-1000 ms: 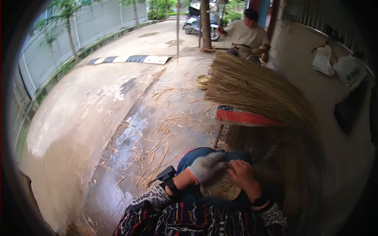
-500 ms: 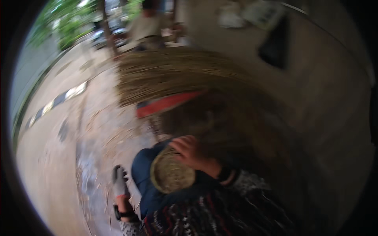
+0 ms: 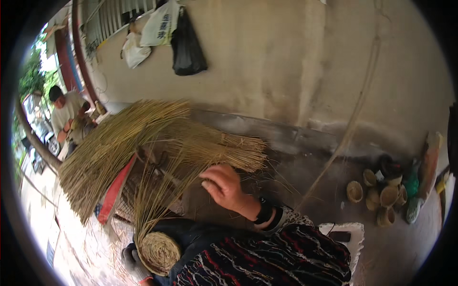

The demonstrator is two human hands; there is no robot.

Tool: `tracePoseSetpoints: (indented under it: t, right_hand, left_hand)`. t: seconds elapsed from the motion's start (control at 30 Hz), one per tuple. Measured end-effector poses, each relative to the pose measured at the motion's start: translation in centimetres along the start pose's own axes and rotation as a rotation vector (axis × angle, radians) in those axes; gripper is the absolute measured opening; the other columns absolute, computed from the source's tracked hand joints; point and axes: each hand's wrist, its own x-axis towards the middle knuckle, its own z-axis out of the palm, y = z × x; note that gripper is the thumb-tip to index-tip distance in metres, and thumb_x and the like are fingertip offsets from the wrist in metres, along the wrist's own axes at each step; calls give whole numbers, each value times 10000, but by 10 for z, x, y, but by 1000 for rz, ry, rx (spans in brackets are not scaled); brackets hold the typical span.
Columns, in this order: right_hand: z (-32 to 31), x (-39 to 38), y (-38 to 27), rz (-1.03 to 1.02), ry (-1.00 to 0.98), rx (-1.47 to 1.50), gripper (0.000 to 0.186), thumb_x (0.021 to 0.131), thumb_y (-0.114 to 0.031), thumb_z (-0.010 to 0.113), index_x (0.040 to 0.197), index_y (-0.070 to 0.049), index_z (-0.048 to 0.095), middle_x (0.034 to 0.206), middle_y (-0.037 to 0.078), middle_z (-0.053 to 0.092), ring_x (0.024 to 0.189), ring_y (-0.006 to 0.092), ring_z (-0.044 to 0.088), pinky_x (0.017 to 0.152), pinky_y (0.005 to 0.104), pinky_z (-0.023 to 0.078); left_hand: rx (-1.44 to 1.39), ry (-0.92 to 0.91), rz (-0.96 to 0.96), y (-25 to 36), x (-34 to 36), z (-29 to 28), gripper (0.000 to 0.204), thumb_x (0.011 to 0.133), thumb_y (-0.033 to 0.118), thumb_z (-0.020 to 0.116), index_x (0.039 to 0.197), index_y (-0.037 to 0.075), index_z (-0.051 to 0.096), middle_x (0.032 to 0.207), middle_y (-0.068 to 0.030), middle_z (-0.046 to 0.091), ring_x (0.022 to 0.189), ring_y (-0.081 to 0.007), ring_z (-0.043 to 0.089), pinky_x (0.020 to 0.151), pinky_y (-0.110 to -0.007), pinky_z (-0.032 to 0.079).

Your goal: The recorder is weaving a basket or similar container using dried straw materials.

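A small round woven straw basket (image 3: 160,254) rests on my lap at the lower left. My left hand (image 3: 132,263), in a grey glove with dark fingertips, is closed against the basket's left side, its fingers partly hidden. Long loose straw stalks (image 3: 151,200) fan upward from beside the basket's rim. My right hand (image 3: 224,187), bare, is raised to the right of these stalks, apart from the basket. Its fingers are curled in toward the thumb; whatever lies between them is too small to make out.
Large straw bundles (image 3: 129,143) lie ahead over a support with a red strip (image 3: 116,190). Several small woven baskets (image 3: 389,196) sit on the floor at right. Bags (image 3: 187,47) hang on the wall. A co-worker (image 3: 68,113) sits at far left, beside a post.
The view has swung to the right. My left hand, apart from the basket before, is now at its side. My right hand has come off the basket's rim and is raised.
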Motion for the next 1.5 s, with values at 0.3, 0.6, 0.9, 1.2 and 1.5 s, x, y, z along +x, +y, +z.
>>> tracePoseSetpoints:
  t: [0.3,0.6,0.9,1.2,1.5]
  right_hand:
    - [-158,47,-27,-297,824,-687,507,812,-124,650,1253,31,453,1268,201,472,1158,321,471,1005,444,367]
    - [-258,1,55,540,939,-1117,662,773,-203,733,1315,21,426,1157,198,582,1104,364,530,961,465,378]
    - [-183,-182,202,1249,476,-601,285,891,-298,596,933,-18,634,745,145,653,727,321,649,692,449,512]
    - [-132,22,144,965,738,948,315,1010,-357,422,818,-125,514,555,-52,328,459,88,266,457,265,246]
    - [-121,190,63,544,278,1299,327,1053,-328,306,899,-111,496,580,-45,365,442,77,264,440,246,253]
  left_hand:
    - [27,39,82,-18,9,-8,223,890,43,547,1095,-32,592,1057,-129,570,988,-257,551,918,-363,427]
    - [-322,61,3,-17,0,-5,209,892,85,489,1031,-34,591,1033,-121,542,929,-231,528,878,-369,441]
    - [-212,5,-3,9,-2,-12,200,878,33,503,1041,-35,598,1013,-105,551,948,-215,518,900,-344,427]
    - [-67,-26,122,1,3,-22,195,850,36,552,1030,-8,612,967,-119,591,916,-243,556,850,-344,452]
    - [-390,315,-50,36,68,-93,216,934,85,585,1116,-28,614,1027,-83,640,940,-144,579,848,-279,475]
